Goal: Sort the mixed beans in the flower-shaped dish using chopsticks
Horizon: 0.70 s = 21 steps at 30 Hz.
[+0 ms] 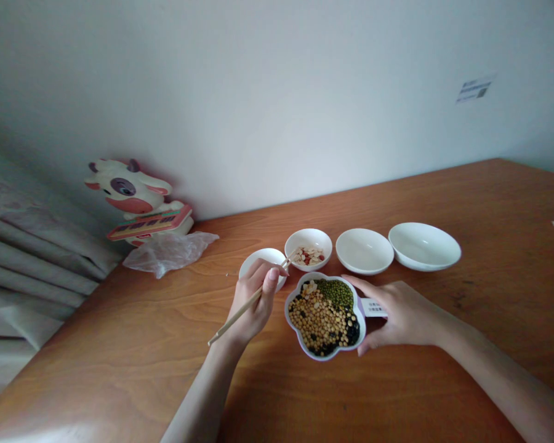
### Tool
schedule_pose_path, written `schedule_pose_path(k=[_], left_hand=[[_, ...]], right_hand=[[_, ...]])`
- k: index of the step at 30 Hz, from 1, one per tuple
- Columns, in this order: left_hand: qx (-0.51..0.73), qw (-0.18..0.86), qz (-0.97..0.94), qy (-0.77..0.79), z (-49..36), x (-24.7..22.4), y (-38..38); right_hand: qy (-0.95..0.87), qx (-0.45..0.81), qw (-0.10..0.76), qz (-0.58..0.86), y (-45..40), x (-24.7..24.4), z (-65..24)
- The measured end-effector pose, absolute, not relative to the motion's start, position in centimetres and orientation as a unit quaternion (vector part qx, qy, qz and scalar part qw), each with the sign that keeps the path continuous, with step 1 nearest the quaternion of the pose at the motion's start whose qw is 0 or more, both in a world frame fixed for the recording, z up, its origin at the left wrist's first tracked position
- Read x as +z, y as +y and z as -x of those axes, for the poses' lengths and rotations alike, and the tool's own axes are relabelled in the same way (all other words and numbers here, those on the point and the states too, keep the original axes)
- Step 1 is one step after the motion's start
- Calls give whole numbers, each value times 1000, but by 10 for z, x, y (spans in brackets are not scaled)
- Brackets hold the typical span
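Observation:
My left hand (253, 301) is shut on a pair of wooden chopsticks (235, 318), whose tips reach into a small white bowl (308, 237) of pale sliced nuts and red beans. It partly hides another white bowl (263, 253). My right hand (399, 314) grips the rim of a white flower-shaped dish (325, 357) holding green mung beans, yellow soybeans and black beans. A printed white card (373, 307) sticks out beneath that hand. Two wider white bowls (364, 251) (423, 246) stand in a row to the right.
The items rest on a wooden table (120, 363). A cow-shaped toy (132, 191) and a crumpled plastic bag (168, 253) sit at its far left corner, beside a grey curtain (28, 264). A white wall rises behind the table.

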State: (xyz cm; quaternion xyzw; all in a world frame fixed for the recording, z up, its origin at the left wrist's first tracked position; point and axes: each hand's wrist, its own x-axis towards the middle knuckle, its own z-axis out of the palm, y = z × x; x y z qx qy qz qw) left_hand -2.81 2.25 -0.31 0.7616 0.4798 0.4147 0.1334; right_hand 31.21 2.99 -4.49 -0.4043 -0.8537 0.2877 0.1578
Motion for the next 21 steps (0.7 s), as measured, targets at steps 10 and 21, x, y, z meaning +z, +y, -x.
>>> schedule_pose_path(k=[10, 21], left_hand=[[343, 341, -783, 391, 39, 11, 10], [286, 372, -770, 432, 34, 12, 7]], right_hand=[[-853, 283, 151, 411, 31, -44, -311], [-858, 273, 157, 406, 30, -44, -312]])
